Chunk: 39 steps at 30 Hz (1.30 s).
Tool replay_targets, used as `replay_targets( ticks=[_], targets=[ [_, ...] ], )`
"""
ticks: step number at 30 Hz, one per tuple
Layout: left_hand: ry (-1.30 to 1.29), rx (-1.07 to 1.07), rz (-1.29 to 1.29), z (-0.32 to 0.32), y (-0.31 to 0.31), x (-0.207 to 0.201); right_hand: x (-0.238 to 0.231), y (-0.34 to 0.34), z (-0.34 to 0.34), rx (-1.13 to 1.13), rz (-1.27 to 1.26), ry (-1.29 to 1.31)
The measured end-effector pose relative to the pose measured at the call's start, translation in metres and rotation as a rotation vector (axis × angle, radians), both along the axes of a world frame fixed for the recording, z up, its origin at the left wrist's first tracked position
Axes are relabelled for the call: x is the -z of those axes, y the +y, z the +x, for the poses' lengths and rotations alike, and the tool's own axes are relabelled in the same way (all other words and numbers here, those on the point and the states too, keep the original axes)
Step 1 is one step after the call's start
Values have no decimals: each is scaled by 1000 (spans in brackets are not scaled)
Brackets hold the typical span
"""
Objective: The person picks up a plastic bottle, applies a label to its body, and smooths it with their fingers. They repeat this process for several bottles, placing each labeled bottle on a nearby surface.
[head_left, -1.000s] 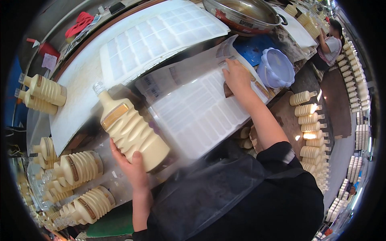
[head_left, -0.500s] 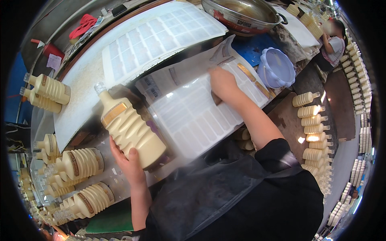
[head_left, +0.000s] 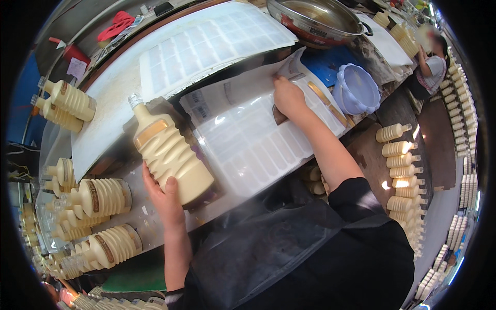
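Observation:
A cream ribbed bottle (head_left: 178, 163) with a clear neck and a gold label band lies tilted on the table. My left hand (head_left: 166, 199) is wrapped round its lower side, with the thumb on top. My right hand (head_left: 290, 98) is closed over a backing sheet (head_left: 248, 150) marked in pale rectangles. From under its palm sticks out a small brown flat piece (head_left: 279, 116), whose kind I cannot tell. To the right of that hand, gold label strips (head_left: 321, 98) lie on the sheet.
Several similar bottles (head_left: 106, 198) lie to my left, and a row of bottles (head_left: 404, 160) runs along the right. Beyond the sheet stand a lavender plastic basin (head_left: 356, 89) and a steel pan (head_left: 315, 20). Another person (head_left: 433, 67) sits at far right.
The view has shifted slightly. My left hand still holds the bottle, which looks turned a little. My right hand stays over the sheet, with the brown piece still at its palm.

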<state>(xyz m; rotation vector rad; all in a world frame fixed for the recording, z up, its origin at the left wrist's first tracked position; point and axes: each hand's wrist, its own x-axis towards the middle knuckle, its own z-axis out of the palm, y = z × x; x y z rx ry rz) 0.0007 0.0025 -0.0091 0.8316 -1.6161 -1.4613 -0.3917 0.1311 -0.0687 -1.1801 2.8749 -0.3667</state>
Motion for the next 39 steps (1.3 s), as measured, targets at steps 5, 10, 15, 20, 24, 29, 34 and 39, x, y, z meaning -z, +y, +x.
replay_targets(
  ticks=[5,10,15,20,24,29,34,39],
  targets=[
    [7,-17,-4,0,2,0,-7,14,36,13,148,-158],
    [30,-8,3,-1,2,0,-30,64,98,-144,158,-210],
    [-2,-23,18,-1,3,-2,-40,93,119,-262,29,-65],
    [-30,-82,11,-1,5,-5,-48,99,126,-301,79,-62],
    [-218,-233,-317,2,10,-16,-59,139,152,-296,217,-199],
    [-258,-190,-695,0,35,-31,-46,166,158,-425,-26,45],
    [-152,33,-776,-11,58,-44,-32,175,142,-568,-189,202],
    [-114,175,-653,-25,74,-46,-47,162,130,-215,-324,-513]
  ],
)
